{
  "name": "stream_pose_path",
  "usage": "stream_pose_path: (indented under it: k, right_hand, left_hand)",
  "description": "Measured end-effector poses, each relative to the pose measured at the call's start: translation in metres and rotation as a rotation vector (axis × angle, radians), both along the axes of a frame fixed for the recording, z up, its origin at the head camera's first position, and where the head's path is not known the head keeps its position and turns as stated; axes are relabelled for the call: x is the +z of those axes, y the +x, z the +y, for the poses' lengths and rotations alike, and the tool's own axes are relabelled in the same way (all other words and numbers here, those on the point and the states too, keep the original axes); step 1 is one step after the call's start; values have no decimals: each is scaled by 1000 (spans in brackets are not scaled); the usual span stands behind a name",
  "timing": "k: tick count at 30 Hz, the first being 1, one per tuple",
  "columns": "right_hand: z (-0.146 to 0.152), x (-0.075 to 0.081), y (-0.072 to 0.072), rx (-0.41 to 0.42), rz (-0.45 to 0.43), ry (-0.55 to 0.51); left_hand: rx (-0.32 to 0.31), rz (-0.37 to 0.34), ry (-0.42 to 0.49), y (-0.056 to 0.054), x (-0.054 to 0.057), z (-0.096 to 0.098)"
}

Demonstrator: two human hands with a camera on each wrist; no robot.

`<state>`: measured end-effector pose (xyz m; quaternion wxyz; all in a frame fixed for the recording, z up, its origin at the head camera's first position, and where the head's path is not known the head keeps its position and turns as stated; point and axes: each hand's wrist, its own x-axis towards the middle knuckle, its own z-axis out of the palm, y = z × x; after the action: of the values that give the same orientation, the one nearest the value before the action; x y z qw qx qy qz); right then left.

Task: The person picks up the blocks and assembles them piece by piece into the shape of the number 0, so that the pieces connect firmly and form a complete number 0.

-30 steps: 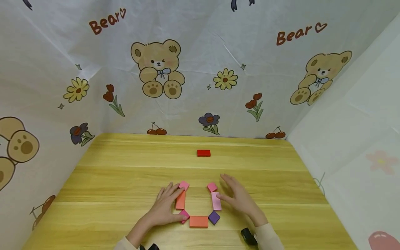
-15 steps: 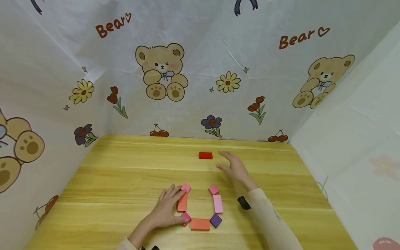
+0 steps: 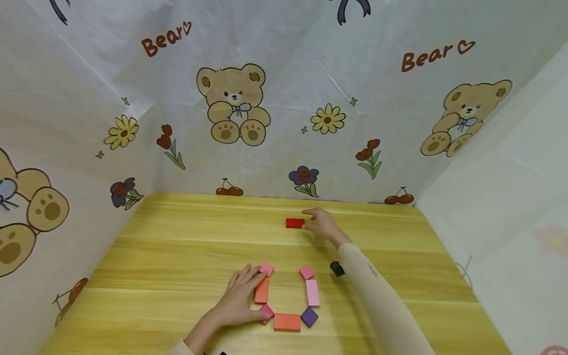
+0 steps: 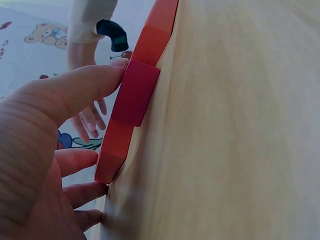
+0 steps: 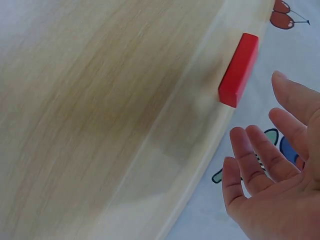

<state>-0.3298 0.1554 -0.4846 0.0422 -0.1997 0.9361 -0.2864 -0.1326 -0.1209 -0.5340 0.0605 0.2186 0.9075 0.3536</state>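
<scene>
My left hand (image 3: 238, 301) lies along the left side of a U-shaped row of blocks. Its thumb touches a magenta cube (image 4: 135, 93), and its fingertips are at the orange block (image 3: 261, 291) and the pink cube (image 3: 266, 269) beyond it. At the far part of the table, my right hand (image 3: 323, 226) is beside a red rectangular block (image 3: 295, 223), thumb and fingers spread. In the right wrist view that hand holds nothing, and a gap shows between it and the red block (image 5: 239, 70).
A second orange block (image 3: 287, 322) forms the near side of the U. The right side has a purple cube (image 3: 309, 317), a light pink block (image 3: 312, 293) and a pink cube (image 3: 306, 272). A bear-print cloth (image 3: 275, 162) stands behind the wooden table (image 3: 186, 246).
My right hand has left the light pink block and reached forward to the red block. My left hand has stayed at the left blocks. The head view has shifted slightly.
</scene>
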Motion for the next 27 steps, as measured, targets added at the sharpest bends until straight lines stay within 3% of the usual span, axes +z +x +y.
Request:
stream_pose_path:
  k: [7,14,27]
  right_hand:
    - [-4,-10,-13,5,-53,26]
    - [-8,-12,-13,-10,-105,-1]
    - [-13,-20,-14,-38,-32,21]
  left_hand:
    - [-3,-6,7,0,0,1]
    - [1,-8,6,1,0,1]
    - [-5,-3,8,-1,-1,-1]
